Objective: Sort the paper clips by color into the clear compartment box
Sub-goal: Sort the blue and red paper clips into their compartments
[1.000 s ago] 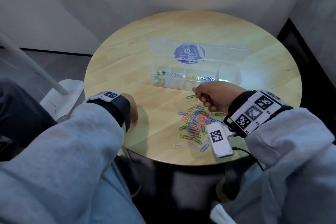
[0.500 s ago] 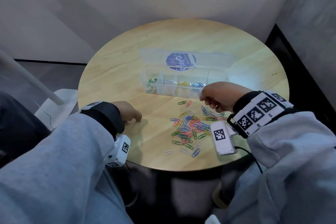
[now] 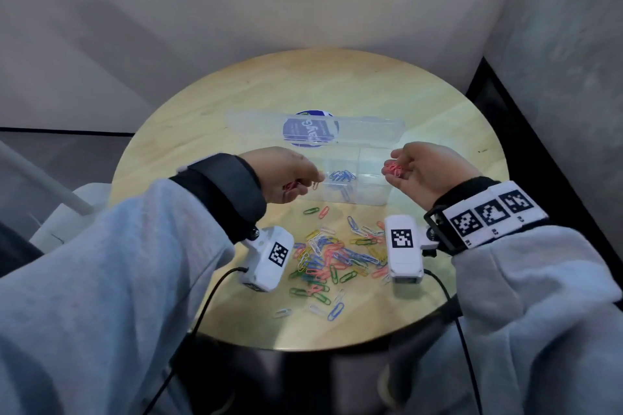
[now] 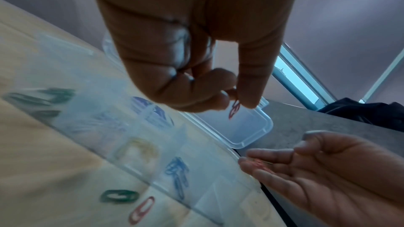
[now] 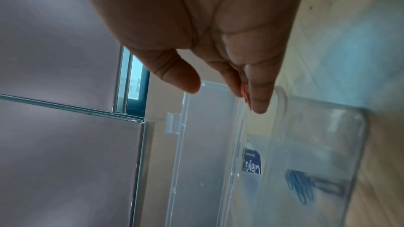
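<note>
On the round pale-wood table (image 3: 236, 104) a clear hard-plastic compartment box (image 3: 367, 175) lies with its long axis running from 9 to 3 o'clock, its hinged lid (image 3: 256, 123) folded flat toward 12 and bearing a round blue sticker (image 3: 305, 131). At 9 o'clock of the box, the left hand (image 3: 279, 178) hovers palm down over its left part, fingers curled, thumb and forefinger pinching a single red wire paper clip (image 4: 234, 110) that hangs with its long axis near vertical; the wrist view is blurred, so the exact compartment beneath cannot be told. One compartment holds a cluster of blue paper clips (image 3: 342, 175), seen through the glossy wall. At 3 o'clock, the right hand (image 3: 428, 168) is turned palm up above the box's right end, fingers loosely cupped around a small bunch of pink-red paper clips (image 3: 392, 169) resting on the fingertips. Toward 6 o'clock, near the table edge, a loose heap of mixed coloured paper clips (image 3: 333, 259) spreads across the smooth wood, thin loops pointing every way, between two white wrist cameras (image 3: 266, 258) with square black markers
</note>
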### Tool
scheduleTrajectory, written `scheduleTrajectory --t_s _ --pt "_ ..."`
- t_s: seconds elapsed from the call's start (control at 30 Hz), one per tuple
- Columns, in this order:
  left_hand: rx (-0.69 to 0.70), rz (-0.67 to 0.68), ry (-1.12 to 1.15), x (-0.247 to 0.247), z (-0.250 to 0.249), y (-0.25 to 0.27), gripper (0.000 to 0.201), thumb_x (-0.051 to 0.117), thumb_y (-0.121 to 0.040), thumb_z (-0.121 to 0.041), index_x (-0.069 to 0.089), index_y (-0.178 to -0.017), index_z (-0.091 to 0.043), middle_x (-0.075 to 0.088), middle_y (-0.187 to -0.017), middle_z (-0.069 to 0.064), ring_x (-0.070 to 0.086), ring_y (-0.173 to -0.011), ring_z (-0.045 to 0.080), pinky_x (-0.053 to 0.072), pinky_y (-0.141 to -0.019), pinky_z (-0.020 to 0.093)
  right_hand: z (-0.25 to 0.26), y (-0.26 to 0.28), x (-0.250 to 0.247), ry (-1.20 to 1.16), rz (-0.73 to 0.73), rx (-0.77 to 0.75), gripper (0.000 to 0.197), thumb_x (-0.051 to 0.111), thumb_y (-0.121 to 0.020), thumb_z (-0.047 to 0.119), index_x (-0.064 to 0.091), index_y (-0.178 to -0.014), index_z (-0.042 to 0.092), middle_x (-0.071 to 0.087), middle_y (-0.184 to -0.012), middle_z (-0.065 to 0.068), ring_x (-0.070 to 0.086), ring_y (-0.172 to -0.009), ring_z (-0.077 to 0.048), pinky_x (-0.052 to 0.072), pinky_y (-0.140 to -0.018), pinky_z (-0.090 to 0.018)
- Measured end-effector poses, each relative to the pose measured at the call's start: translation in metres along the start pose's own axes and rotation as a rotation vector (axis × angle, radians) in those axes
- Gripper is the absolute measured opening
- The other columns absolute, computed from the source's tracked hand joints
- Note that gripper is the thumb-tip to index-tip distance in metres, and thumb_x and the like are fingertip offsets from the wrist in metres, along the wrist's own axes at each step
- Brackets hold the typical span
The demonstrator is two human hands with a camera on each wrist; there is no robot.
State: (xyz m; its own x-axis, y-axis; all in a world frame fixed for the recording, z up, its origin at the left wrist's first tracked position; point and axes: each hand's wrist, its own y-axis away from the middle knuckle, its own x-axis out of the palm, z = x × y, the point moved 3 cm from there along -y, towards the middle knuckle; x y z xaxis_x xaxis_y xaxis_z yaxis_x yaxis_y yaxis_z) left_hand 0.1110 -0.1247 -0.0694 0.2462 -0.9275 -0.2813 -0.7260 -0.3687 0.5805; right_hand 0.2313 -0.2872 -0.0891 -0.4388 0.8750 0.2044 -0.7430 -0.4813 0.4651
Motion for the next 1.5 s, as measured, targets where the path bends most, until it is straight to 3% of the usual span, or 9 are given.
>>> scheduleTrajectory --t_s 0.17,0.23,0.3,0.5,0.73,0.87,1.03,1.23,1.5 --pt "0.029 -0.008 -0.003 0.021 -0.025 -0.015 0.019 0.060 -0.089 -0.009 0.053 -0.072 -0.014 0.050 -0.071 0.002 0.048 -0.045 0.003 0.039 -0.037 0.009 -0.008 -0.019 -0.002 -0.032 0.037 0.014 0.018 0.044 -0.086 -0.001 0.047 -0.069 0.004 0.040 -0.076 -0.011 0.048 -0.073 -0.026 0.045 -0.070 -0.020" --pt "0.041 -0.016 0.024 0.028 -0.034 -0.020 0.019 0.059 -0.089 -0.009 0.052 -0.072 -0.014 0.048 -0.071 0.002 0.045 -0.054 0.006 0.040 -0.038 0.008 -0.009 -0.021 -0.002 -0.032 0.036 0.025 0.012 0.048 -0.089 0.004 0.056 -0.080 0.003 0.055 -0.096 -0.022 0.057 -0.104 -0.043 0.049 -0.077 -0.020" --pt "0.049 -0.019 0.071 0.037 -0.041 -0.025 0.019 0.055 -0.091 -0.008 0.051 -0.074 -0.013 0.045 -0.070 0.001 0.044 -0.057 0.008 0.041 -0.039 0.006 -0.005 -0.019 -0.005 -0.034 0.030 -0.015 0.020 0.046 -0.090 0.002 0.060 -0.104 -0.002 0.052 -0.130 -0.027 0.050 -0.125 -0.035 0.046 -0.090 -0.025" --pt "0.057 -0.020 0.243 0.069 -0.057 -0.037 0.014 0.043 -0.094 -0.002 0.054 -0.088 -0.008 0.046 -0.074 0.005 0.048 -0.066 0.013 0.047 -0.055 0.013 0.013 -0.003 -0.023 0.478 0.039 -0.105 0.024 0.036 -0.089 0.001 0.058 -0.087 0.011 0.058 -0.084 -0.006 0.058 -0.068 -0.017 0.048 -0.059 -0.026" --pt "0.127 -0.044 0.171 0.080 -0.052 -0.045 0.039 0.042 -0.089 0.005 0.056 -0.124 -0.007 0.051 -0.095 0.007 0.047 -0.101 0.020 0.042 -0.099 0.032 0.002 0.016 -0.038 1.092 0.098 0.022 0.020 0.048 -0.088 0.018 0.063 -0.096 0.008 0.062 -0.080 -0.004 0.056 -0.068 -0.021 0.045 -0.058 -0.027" --pt "0.200 0.007 0.067 0.077 -0.047 -0.038 0.039 0.042 -0.089 0.003 0.057 -0.121 -0.013 0.052 -0.104 0.007 0.051 -0.106 0.018 0.044 -0.094 0.025 -0.004 0.021 -0.038 1.178 0.121 0.069 0.014 0.051 -0.088 0.019 0.062 -0.091 0.010 0.062 -0.080 -0.005 0.053 -0.065 -0.022 0.044 -0.059 -0.027" --pt "0.276 0.057 -0.202 0.066 -0.026 -0.013 0.026 0.046 -0.087 0.004 0.059 -0.092 -0.018 0.058 -0.078 0.002 0.059 -0.070 0.015 0.051 -0.059 0.018 -0.012 0.023 -0.034 1.271 0.154 0.101 0.007 0.055 -0.084 0.015 0.060 -0.087 0.011 0.062 -0.081 -0.006 0.052 -0.065 -0.022 0.042 -0.056 -0.025" --pt "0.149 0.027 -1.034 0.061 0.020 0.002 0.015 0.060 -0.082 -0.023 0.062 -0.096 -0.029 0.049 -0.077 -0.011 0.050 -0.080 0.013 0.035 -0.065 0.022 -0.019 0.024 -0.026 1.425 0.190 0.126 0.002 0.056 -0.086 0.013 0.055 -0.088 0.012 0.056 -0.071 -0.003 0.046 -0.053 -0.016 0.037 -0.050 -0.022" --pt "0.100 -0.053 -1.177 0.055 0.034 0.000 0.014 0.064 -0.081 -0.018 0.056 -0.088 -0.027 0.045 -0.073 -0.010 0.047 -0.080 0.014 0.026 -0.049 0.020 -0.025 0.025 -0.022 1.624 0.202 0.126 0.026 0.048 -0.089 0.008 0.063 -0.110 0.002 0.057 -0.089 -0.009 0.050 -0.077 -0.024 0.036 -0.054 -0.022"
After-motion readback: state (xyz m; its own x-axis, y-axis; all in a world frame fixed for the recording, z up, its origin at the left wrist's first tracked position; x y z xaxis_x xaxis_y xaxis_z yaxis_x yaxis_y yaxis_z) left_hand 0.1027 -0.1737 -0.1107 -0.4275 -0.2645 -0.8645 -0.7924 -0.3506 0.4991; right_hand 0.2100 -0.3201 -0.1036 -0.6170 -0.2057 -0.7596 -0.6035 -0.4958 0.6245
